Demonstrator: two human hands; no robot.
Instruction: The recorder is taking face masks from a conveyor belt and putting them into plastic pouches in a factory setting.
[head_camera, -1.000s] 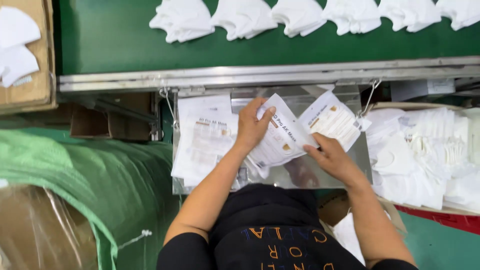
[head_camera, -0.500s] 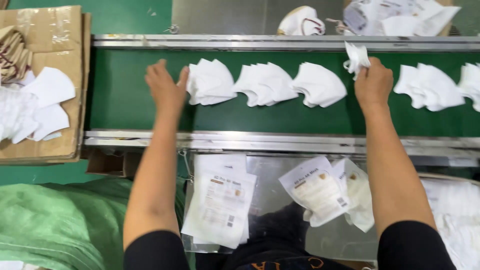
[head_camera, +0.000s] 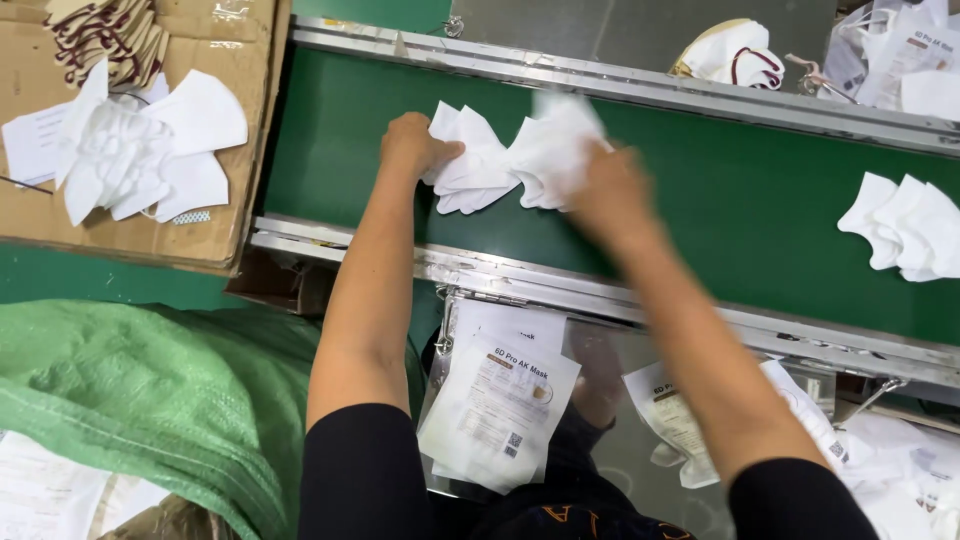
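Reaching across the green conveyor belt (head_camera: 700, 190), both hands work one cluster of white folded masks near the belt's far edge

- Left hand (head_camera: 412, 145): closed on the left end of the white mask stack (head_camera: 470, 170), fingers curled over it, the stack lying just right of the knuckles.
- Right hand (head_camera: 610, 185): blurred; it seems to grip a raised white mask (head_camera: 555, 135), though how firmly cannot be told. This mask touches the stack's right side.
- Relation: the cluster lies between the hands, its long axis running along the belt, left to right; each hand holds its own end, neither nearer.
- Second mask pile (head_camera: 905, 230): near the belt's right end, well apart from both hands.
- Cardboard box (head_camera: 215, 235): beyond the belt's left edge, holding loose white masks.
- Printed pouches (head_camera: 500, 410): on the steel tray below the belt's near edge.
- Green woven sack (head_camera: 150, 400): lower left
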